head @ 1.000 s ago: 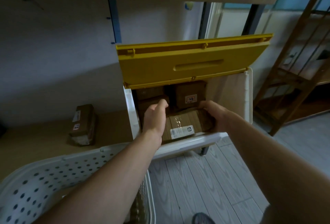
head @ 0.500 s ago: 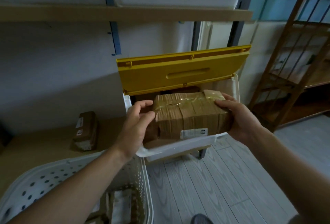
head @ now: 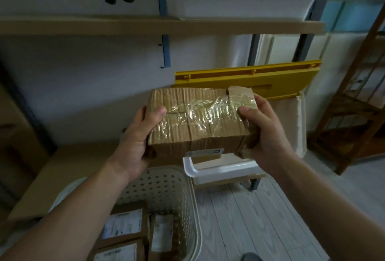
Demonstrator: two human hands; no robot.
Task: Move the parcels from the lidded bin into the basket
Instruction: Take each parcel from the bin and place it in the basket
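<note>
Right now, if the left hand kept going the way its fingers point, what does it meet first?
The left hand grips the taped parcel, fingers pointing up and away. Past the parcel, the next thing looks like the yellow lid or the wall beside it; depth is unclear.

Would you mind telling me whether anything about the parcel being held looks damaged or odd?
Yes, the cardboard parcel, gripped at its ends by the left hand and right hand, looks battered: its corrugated surface is creased, the clear tape is wrinkled, and a flap at the top right corner sticks up.
</note>
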